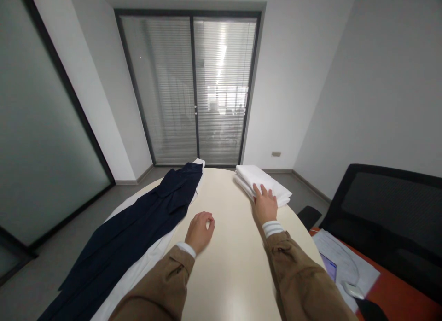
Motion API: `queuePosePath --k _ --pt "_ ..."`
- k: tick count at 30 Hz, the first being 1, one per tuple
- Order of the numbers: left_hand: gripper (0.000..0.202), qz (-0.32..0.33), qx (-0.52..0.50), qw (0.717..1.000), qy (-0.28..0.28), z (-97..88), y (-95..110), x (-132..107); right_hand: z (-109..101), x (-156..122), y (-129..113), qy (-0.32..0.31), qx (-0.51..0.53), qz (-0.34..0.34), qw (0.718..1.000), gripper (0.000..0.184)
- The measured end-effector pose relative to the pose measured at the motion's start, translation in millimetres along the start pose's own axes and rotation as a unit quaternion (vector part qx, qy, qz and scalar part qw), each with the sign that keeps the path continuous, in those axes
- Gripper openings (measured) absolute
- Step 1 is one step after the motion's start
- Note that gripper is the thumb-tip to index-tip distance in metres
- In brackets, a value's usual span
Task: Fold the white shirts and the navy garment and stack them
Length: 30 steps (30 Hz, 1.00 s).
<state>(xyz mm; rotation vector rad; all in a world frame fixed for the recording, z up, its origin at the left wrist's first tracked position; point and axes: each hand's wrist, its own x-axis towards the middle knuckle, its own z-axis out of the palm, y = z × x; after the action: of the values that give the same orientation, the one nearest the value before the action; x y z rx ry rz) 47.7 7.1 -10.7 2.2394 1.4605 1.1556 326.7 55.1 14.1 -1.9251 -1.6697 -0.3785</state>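
My right hand (265, 204) lies with its fingers spread on the near edge of a folded stack of white cloth (260, 180), at the right far side of the table. Over the middle of the table, my left hand (200, 232) is curled, its thumb and fingers meeting in a loop with nothing visible in it. Dark navy trousers (138, 233) are laid out lengthwise along the table's left side, left of that hand. Beneath them spreads more white cloth (152, 252), which shows along both their edges.
The pale rounded table (228, 279) fills the middle. To the right stands a black mesh chair (390, 219) with a red-orange seat. On the seat are papers (345, 252), a phone (328, 267) and a small white device (353, 289). Glass panels with blinds (165, 90) close the far side.
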Motion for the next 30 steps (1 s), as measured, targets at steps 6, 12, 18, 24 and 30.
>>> queuePosePath --k 6,12,18,24,30 --pt "0.014 -0.001 -0.005 1.000 -0.002 0.8 -1 -1 -11 -6 -13 0.032 -0.019 -0.005 0.999 0.059" --pt "0.026 -0.052 0.197 0.979 0.030 -40.9 6 10 -23 -24 -45 0.003 0.000 -0.149 0.989 0.049" --pt "0.026 -0.174 0.323 0.930 -0.031 -87.5 -15 18 -9 -46 -70 -0.052 0.040 -0.167 0.984 0.046" --pt "0.032 -0.114 0.326 0.938 0.019 -87.6 -17 24 0 -49 -67 -0.113 0.079 -0.160 0.977 0.043" --pt "0.032 0.041 0.183 0.980 0.061 -84.5 11 32 -8 -51 -75 -0.138 0.140 -0.180 0.964 0.045"
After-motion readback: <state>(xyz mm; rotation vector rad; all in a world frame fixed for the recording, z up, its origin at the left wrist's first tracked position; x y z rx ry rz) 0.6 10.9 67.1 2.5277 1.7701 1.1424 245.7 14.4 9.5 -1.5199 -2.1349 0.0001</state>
